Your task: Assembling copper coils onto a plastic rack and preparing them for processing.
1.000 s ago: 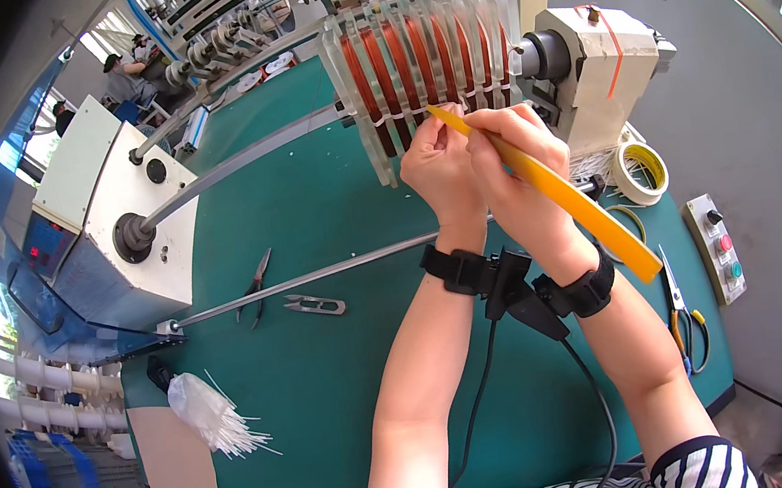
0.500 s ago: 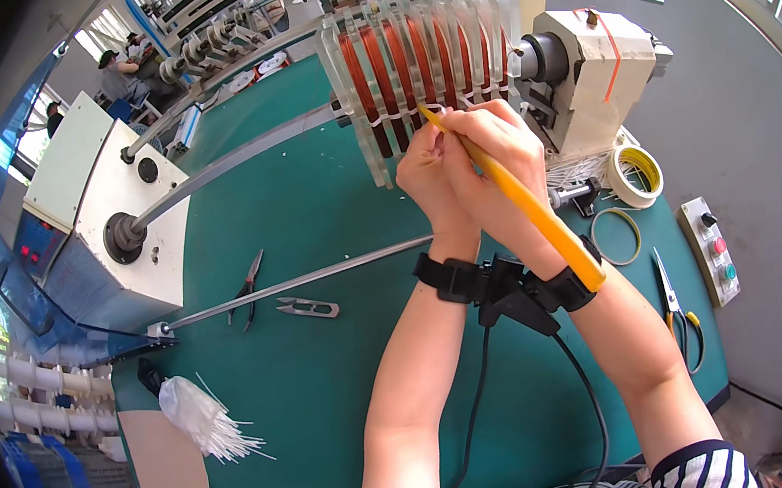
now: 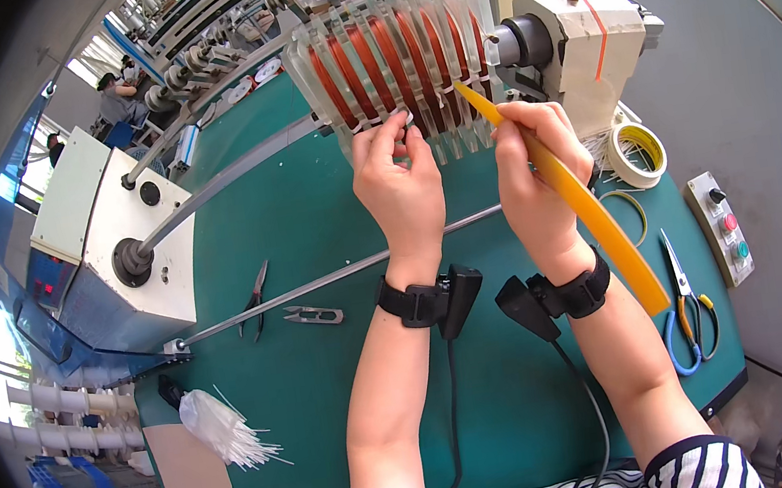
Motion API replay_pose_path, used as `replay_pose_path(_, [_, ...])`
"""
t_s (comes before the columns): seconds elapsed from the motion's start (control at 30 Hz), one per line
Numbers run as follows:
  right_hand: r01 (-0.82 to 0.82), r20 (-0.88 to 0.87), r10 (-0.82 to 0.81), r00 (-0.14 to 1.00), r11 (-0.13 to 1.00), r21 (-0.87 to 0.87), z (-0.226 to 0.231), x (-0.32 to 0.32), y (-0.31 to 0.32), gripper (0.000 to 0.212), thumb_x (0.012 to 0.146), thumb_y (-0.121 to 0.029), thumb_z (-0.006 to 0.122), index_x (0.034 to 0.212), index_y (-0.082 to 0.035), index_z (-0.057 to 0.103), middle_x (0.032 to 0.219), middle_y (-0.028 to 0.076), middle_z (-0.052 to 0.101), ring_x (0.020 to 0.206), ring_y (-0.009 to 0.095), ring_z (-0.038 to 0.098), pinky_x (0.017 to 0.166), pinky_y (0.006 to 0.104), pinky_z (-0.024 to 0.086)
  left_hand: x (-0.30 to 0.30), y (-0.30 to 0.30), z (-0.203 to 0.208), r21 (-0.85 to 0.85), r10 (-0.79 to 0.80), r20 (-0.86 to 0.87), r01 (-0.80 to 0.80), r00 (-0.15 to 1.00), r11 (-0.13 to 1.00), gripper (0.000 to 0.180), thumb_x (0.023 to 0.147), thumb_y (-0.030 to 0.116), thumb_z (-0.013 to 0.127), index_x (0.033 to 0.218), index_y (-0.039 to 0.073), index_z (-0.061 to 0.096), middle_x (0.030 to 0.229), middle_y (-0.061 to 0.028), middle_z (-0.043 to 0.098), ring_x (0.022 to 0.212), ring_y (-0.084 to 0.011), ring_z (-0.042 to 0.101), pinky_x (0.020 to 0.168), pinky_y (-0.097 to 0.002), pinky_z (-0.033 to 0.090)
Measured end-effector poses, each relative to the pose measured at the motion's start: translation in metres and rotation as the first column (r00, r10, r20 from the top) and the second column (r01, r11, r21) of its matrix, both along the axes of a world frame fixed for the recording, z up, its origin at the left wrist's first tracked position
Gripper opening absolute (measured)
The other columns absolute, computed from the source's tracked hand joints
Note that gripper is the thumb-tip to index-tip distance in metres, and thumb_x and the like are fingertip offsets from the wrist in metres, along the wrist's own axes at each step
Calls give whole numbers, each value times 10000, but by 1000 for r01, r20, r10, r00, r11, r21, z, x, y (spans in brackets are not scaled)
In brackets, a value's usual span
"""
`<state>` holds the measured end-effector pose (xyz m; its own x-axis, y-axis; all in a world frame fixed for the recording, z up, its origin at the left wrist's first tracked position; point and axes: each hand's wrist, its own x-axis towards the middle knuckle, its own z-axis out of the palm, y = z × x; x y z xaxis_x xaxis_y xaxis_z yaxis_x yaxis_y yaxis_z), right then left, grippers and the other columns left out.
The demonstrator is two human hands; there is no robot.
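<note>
Copper-red wire coils (image 3: 372,67) sit side by side between the clear plastic plates of a winding former (image 3: 316,86). Small white ties cross the coils low on their near side. My left hand (image 3: 397,189) is at the former's lower edge, finger and thumb closed around a small white tie end (image 3: 408,117). In my right hand (image 3: 539,170) is a long yellow flat tool (image 3: 595,214). Its narrow tip touches or nearly touches the coils toward the right, and its wide end slants down past my wrist. Black straps with small dark boxes are on both wrists.
A white spindle machine (image 3: 583,51) holds the former at right; another machine housing (image 3: 119,240) stands left. On the green table (image 3: 314,412) lie pliers (image 3: 254,301), thread snips (image 3: 312,314), bagged white ties (image 3: 223,429), tape (image 3: 637,155) and scissors (image 3: 683,304). A button box (image 3: 720,228) sits right.
My hands have moved apart: the left went left along the former, the right went right with the yellow tool. The tool's tip now meets a coil farther right. The view has shifted slightly.
</note>
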<state>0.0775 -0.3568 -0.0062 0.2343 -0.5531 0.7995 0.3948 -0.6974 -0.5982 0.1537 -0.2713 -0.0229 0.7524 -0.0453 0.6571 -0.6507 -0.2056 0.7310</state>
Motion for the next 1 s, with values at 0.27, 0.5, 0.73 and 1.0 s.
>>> replay_pose_path(0.27, [-87, -1, 87, 996, 995, 40, -6, 7, -6, 87, 722, 32, 586, 801, 0, 606, 690, 122, 609, 673, 273, 569, 617, 330, 473, 7, -13, 6, 143, 95, 160, -119, 983, 983, 76, 795, 27, 628, 852, -8, 664, 770, -59, 595, 619, -135, 573, 592, -265, 466])
replay_pose_path(0.5, [-98, -4, 98, 995, 995, 10, -8, 9, -7, 95, 715, 4, 595, 808, -13, 608, 733, 122, 621, 696, 299, 578, 642, 363, 477, 14, -19, 9, 213, 128, 229, -178, 965, 961, 73, 772, 31, 637, 822, -9, 673, 751, -72, 601, 588, -161, 575, 567, -277, 461])
replay_pose_path(0.73, [-95, 15, 95, 995, 995, -6, -11, 10, -8, 92, 715, 5, 597, 804, -18, 601, 731, 119, 623, 694, 298, 582, 647, 363, 481, 12, -14, 14, 285, 112, 260, -187, 959, 940, 86, 766, 31, 640, 830, -9, 681, 741, -75, 608, 582, -158, 576, 565, -272, 460])
replay_pose_path(1.0, [-130, 11, 130, 991, 992, -7, -10, 9, -6, 102, 702, 18, 602, 798, -16, 599, 734, 112, 616, 691, 290, 579, 643, 351, 480, 12, -12, 18, 324, 80, 276, -171, 958, 931, 74, 769, 72, 631, 801, 25, 678, 784, -75, 614, 671, -270, 615, 605, -350, 484])
